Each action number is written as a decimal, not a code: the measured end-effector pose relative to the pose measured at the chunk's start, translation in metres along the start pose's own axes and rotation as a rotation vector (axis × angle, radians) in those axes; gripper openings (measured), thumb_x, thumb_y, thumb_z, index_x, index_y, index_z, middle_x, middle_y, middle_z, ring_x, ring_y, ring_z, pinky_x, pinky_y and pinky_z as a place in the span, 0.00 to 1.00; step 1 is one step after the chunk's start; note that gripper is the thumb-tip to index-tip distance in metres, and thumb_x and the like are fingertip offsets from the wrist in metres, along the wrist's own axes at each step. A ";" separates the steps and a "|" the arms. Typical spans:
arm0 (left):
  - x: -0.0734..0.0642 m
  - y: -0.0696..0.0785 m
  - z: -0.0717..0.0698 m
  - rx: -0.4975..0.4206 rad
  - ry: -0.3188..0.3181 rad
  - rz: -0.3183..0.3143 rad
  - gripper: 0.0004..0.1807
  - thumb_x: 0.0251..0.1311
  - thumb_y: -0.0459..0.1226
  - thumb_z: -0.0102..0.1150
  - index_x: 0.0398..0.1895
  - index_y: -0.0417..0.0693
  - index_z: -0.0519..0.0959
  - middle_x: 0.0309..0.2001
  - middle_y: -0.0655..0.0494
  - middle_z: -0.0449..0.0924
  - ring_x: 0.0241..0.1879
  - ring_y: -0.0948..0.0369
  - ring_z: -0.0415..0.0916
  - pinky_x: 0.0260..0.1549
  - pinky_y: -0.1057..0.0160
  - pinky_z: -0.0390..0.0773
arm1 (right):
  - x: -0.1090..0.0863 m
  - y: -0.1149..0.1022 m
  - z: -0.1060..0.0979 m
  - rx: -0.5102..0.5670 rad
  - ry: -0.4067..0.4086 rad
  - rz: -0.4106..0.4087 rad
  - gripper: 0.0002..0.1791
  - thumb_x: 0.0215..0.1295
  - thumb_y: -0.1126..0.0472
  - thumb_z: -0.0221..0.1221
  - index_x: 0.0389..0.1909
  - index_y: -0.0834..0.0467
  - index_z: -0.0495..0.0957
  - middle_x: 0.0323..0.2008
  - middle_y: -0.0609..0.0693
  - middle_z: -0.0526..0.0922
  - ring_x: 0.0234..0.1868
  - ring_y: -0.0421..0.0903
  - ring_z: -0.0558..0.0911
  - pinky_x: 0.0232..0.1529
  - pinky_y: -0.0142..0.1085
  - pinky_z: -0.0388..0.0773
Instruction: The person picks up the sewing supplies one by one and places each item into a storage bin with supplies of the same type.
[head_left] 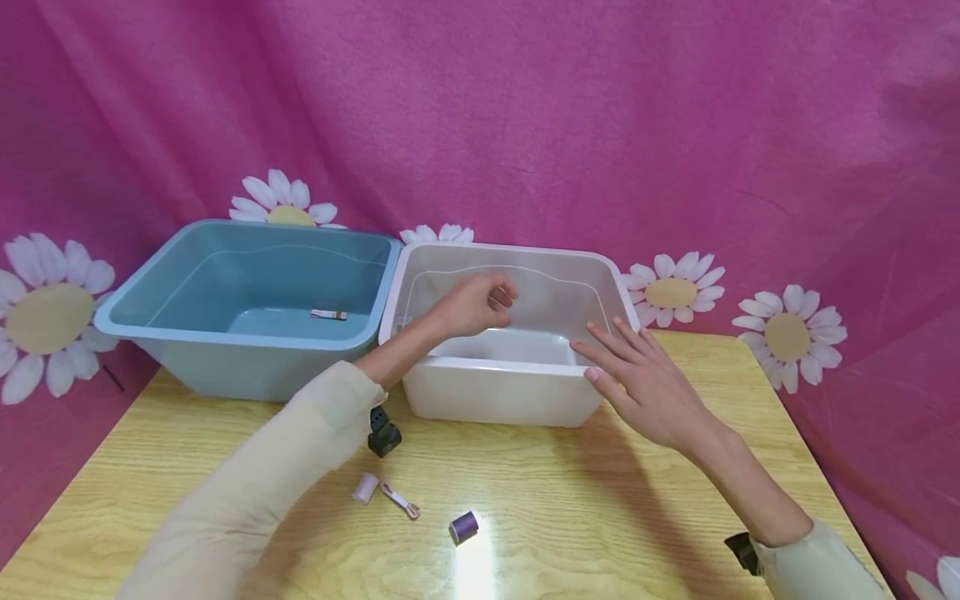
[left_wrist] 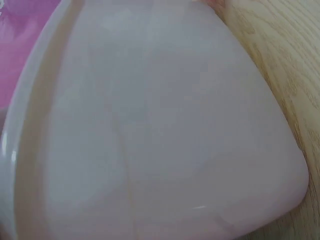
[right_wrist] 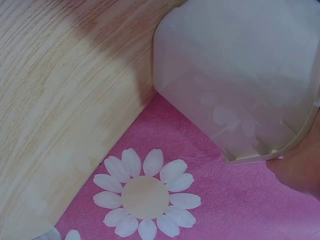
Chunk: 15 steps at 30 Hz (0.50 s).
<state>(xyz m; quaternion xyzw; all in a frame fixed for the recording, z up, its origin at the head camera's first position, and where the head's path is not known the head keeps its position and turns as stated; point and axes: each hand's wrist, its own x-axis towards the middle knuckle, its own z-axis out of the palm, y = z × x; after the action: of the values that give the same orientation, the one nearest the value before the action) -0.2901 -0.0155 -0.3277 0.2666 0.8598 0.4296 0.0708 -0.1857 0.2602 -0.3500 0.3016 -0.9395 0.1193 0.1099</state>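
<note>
My left hand (head_left: 474,305) hangs over the inside of the white basin (head_left: 498,392), its fingers loosely curved. A gap shows between thumb and fingertips, with nothing visible in it. My right hand (head_left: 645,379) is spread at the basin's right front corner, fingers straight and at the rim. In the left wrist view the basin's outer wall (left_wrist: 165,115) fills most of the picture. The right wrist view shows the basin's end wall (right_wrist: 230,65) and part of the right hand (right_wrist: 300,167) by its rim.
Left of the white basin stands a blue basin (head_left: 247,337) holding a small banded bundle (head_left: 328,315). On the wooden table (head_left: 570,533) lie a pale pink thread spool (head_left: 365,488), a small pink-and-white bundle (head_left: 400,500) and a purple thread spool (head_left: 463,527). A flowered pink cloth (head_left: 562,125) hangs behind.
</note>
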 end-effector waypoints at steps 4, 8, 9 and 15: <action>-0.006 0.006 -0.005 -0.059 0.009 0.047 0.16 0.59 0.25 0.64 0.50 0.33 0.77 0.48 0.41 0.82 0.49 0.51 0.81 0.49 0.66 0.78 | 0.002 -0.001 0.000 0.005 0.002 0.000 0.25 0.78 0.47 0.47 0.71 0.49 0.70 0.74 0.52 0.61 0.76 0.59 0.50 0.74 0.54 0.42; -0.016 0.017 -0.014 -0.097 0.017 0.100 0.17 0.59 0.26 0.64 0.53 0.35 0.77 0.49 0.43 0.82 0.50 0.53 0.80 0.49 0.66 0.78 | 0.002 -0.001 0.000 0.005 0.001 0.003 0.25 0.78 0.47 0.47 0.71 0.48 0.70 0.74 0.52 0.61 0.76 0.59 0.50 0.74 0.54 0.42; -0.019 0.021 -0.016 -0.112 0.017 0.116 0.18 0.60 0.26 0.64 0.53 0.35 0.77 0.50 0.44 0.82 0.51 0.53 0.80 0.50 0.65 0.78 | 0.002 -0.001 0.000 0.003 0.001 0.004 0.25 0.78 0.47 0.47 0.71 0.49 0.70 0.74 0.52 0.61 0.76 0.59 0.50 0.74 0.54 0.42; -0.039 0.039 -0.024 -0.164 0.000 0.199 0.20 0.60 0.27 0.63 0.56 0.38 0.77 0.53 0.48 0.81 0.53 0.55 0.79 0.52 0.63 0.77 | 0.000 -0.001 0.000 0.000 -0.003 0.013 0.25 0.78 0.47 0.47 0.71 0.48 0.70 0.74 0.51 0.61 0.77 0.59 0.49 0.74 0.55 0.43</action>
<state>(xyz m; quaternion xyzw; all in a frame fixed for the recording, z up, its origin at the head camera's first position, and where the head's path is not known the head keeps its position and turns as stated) -0.2500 -0.0336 -0.2867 0.3438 0.7911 0.5035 0.0494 -0.1857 0.2593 -0.3499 0.2958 -0.9416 0.1197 0.1076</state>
